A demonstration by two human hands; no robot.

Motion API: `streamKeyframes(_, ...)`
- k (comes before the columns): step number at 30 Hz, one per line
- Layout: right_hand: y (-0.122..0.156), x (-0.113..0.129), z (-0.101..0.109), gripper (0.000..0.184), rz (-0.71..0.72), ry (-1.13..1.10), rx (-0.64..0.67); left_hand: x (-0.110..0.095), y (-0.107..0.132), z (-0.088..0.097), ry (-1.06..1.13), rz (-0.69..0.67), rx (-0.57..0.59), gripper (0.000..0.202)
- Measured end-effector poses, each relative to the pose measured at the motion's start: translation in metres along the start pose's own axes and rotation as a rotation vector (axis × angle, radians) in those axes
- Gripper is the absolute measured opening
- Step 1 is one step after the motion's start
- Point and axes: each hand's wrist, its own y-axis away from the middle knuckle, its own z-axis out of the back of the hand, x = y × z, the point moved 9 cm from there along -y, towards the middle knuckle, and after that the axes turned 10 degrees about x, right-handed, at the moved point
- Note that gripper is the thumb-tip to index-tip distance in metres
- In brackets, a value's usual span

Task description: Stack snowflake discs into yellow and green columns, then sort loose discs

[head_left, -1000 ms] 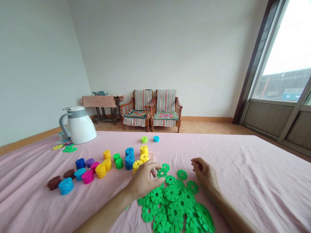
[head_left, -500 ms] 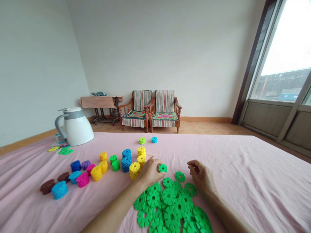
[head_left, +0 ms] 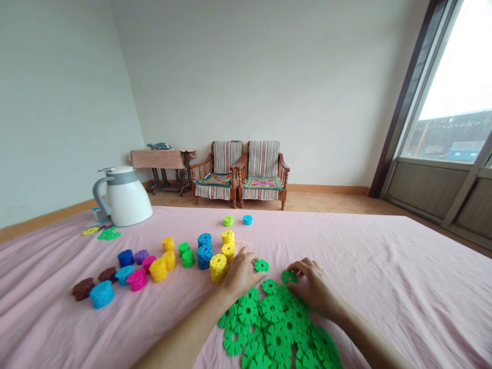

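My left hand rests on the pink cloth with its fingertips touching a single green snowflake disc. My right hand lies palm down at the far edge of a heap of green discs, and its fingertips press on one green disc. Just left of my left hand stand short yellow stacks of the same discs, then blue and green stacks.
Stacks in pink, purple, blue and brown run leftward on the pink-covered table. A white jug stands at the far left beside loose discs. Two small stacks sit farther back. Two wooden chairs stand by the wall.
My left hand has set a green disc down on the cloth and stays touching it. My right hand has dropped from a loose hover onto a green disc at the heap's edge.
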Motion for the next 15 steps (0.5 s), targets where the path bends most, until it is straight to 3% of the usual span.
streamKeyframes(5, -0.003, -0.015, 0.0, 0.018, -0.041, -0.076, -0.05, 0.003, 0.001, -0.001, 0.024, 0.014, -0.077, 0.022)
streamKeyframes(9, -0.009, -0.026, -0.003, 0.008, -0.074, -0.321, -0.029, 0.0, 0.002, -0.001, 0.011, 0.009, -0.092, 0.021)
streamKeyframes(15, -0.035, -0.018, -0.005, 0.014, -0.123, -0.515, -0.077, 0.001, 0.002, 0.001, 0.003, 0.019, -0.104, 0.023)
